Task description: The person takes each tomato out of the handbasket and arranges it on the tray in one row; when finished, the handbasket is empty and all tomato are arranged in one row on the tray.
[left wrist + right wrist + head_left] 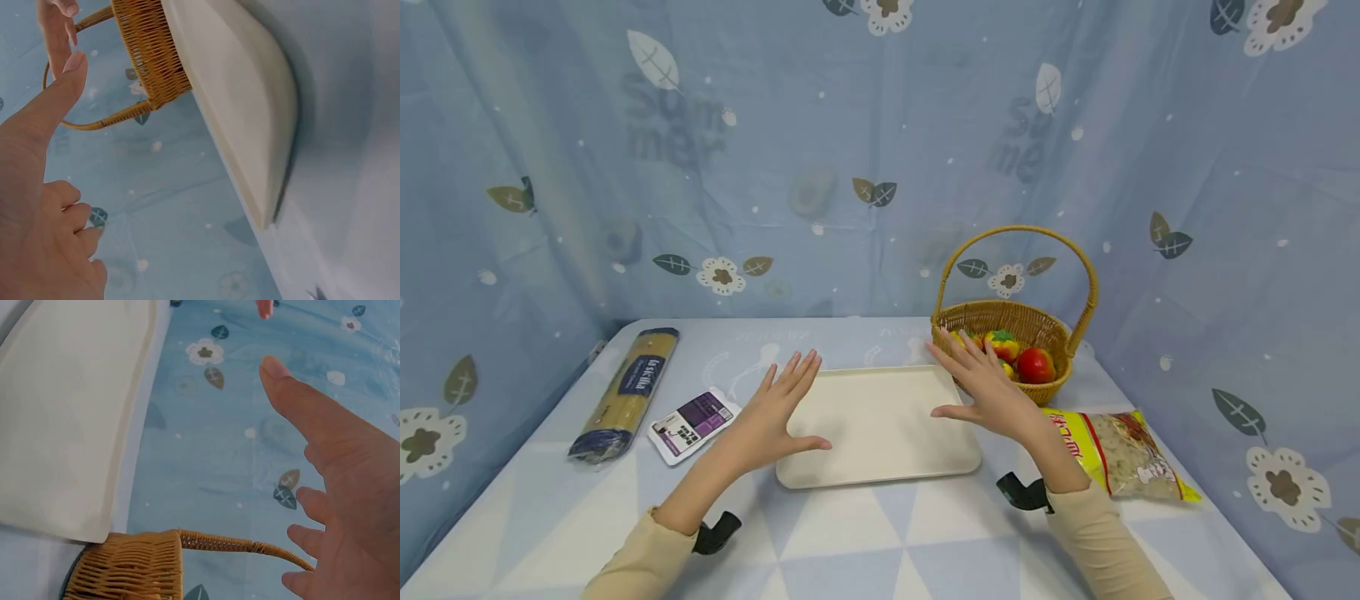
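A cream rectangular tray point(880, 429) lies in the middle of the table. My left hand point(775, 417) hovers over its left end, fingers straight and thumb spread, holding nothing. On the other side my right hand point(985, 387) is held up in the same way, between the tray and a wicker basket point(992, 315), and also holds nothing. From the head view the right hand hides part of the basket's front. Red and yellow fruits or vegetables, among them a red tomato-like one point(1036, 366), lie in the basket.
At the left lie a pack of dry spaghetti point(628, 392) and a flat white packet with a purple label point(694, 423). A yellow and clear food bag point(1123, 454) lies at the right, partly behind the right forearm. A blue patterned curtain point(820, 167) surrounds the table.
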Available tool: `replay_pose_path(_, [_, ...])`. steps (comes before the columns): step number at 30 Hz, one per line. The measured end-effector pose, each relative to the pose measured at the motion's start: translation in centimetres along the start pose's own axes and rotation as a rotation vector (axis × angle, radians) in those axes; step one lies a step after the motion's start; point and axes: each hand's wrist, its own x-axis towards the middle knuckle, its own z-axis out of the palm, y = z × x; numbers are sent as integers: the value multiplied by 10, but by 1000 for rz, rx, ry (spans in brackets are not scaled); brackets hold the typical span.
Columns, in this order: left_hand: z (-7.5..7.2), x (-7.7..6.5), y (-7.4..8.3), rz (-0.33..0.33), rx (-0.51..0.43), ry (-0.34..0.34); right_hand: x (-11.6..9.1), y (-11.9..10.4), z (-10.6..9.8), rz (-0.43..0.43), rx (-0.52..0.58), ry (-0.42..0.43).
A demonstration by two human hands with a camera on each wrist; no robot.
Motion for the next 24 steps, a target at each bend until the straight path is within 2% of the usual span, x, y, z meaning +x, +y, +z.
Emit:
replay_pose_path(6, [0,-16,-9,-55,-127,-23,0,8,-6,-11,50,-25])
replay_pose_path(12, [2,-30,-14,-114,-203,-57,-1,19,-16,36,99,-78])
replay_pose_path(19, [4,-39,-20,-188,-302,-59,0,41,-26,100,109,-144])
replay_pose_path(24, [7,-43,-26,-256,-366,-53,0,59,-33,123,90,-150])
